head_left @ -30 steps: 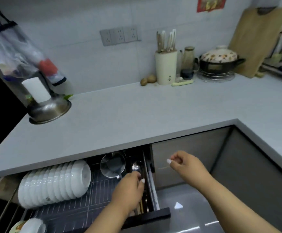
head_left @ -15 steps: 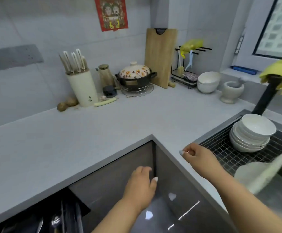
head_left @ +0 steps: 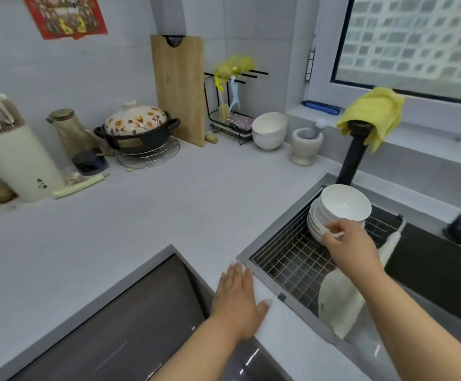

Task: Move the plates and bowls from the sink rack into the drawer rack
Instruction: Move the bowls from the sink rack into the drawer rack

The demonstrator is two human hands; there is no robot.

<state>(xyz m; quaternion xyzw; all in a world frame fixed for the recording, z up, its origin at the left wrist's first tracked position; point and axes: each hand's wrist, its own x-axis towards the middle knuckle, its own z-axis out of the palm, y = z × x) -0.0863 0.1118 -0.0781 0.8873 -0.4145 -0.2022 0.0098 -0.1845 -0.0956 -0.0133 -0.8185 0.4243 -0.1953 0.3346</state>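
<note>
Head view: right hand (head_left: 346,244) grips upright bowl stack (head_left: 333,213).

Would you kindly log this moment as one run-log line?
phase: reach | right hand: fingers on stack of white bowls in sink rack | left hand: flat on counter edge

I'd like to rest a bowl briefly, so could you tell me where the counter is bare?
Bare: the wide counter stretch between the knife block, casserole pot and sink rack. Crowded: the back wall, from cutting board to mortar.
</note>
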